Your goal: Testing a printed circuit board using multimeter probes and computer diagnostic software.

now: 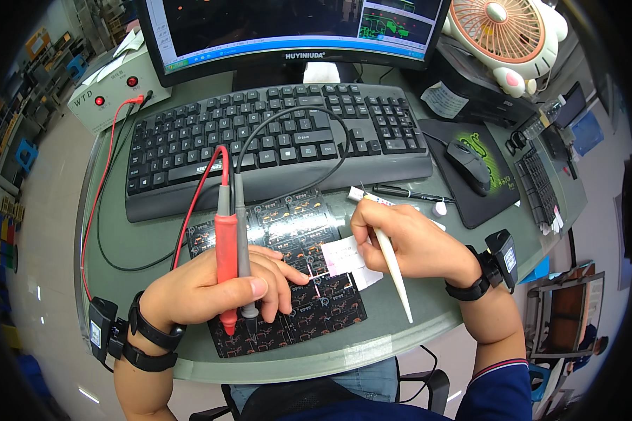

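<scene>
My left hand (242,284) is closed around a red test probe (226,249) and a grey-black test probe (242,238), both upright with their tips pointing down. It rests over a black circuit board panel (323,316) with rows of printed patterns, its index finger reaching toward a small white paper slip (343,257). My right hand (414,242) is closed around a slim white pen-like tool (395,277), whose tapered end points toward me; its exact kind is unclear. Its curled fingers are beside the slip, at the panel's right edge.
Behind the panel lie a black keyboard (281,133) and a monitor (295,59). A white tester box (116,88) feeds the probe leads at the left. A mouse (468,167) on its pad, a black pen (404,191) and a fan (502,31) are to the right.
</scene>
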Available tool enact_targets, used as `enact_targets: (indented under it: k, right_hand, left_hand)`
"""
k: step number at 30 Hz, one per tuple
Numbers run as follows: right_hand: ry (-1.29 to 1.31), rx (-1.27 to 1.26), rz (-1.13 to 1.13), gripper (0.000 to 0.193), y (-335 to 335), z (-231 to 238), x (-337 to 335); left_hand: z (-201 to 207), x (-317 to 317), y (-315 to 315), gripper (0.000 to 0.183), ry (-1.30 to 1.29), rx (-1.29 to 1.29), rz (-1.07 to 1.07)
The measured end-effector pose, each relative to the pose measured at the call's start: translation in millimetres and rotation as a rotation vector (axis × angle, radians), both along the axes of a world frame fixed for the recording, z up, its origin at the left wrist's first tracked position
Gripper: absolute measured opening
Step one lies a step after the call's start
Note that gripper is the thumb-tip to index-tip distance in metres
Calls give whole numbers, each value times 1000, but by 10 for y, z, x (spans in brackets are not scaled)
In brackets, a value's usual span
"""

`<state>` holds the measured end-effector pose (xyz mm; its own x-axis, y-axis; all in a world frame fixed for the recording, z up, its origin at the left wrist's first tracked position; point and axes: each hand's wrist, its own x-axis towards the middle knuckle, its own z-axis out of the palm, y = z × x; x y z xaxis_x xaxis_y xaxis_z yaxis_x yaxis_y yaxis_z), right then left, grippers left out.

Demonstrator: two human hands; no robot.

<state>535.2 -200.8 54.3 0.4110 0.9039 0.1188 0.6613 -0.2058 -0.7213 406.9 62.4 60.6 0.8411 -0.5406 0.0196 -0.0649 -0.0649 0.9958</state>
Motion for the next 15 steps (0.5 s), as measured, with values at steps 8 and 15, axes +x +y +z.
enact_targets:
  k: [8, 15]
  right_hand:
    - [10, -19, -6, 19, -10, 4, 0]
    - [11, -28, 0, 19, -6, 30, -6]
  left_hand:
    - [-10, 3, -8, 40, -18, -11, 6]
    - [5, -8, -11, 41, -22, -2, 6]
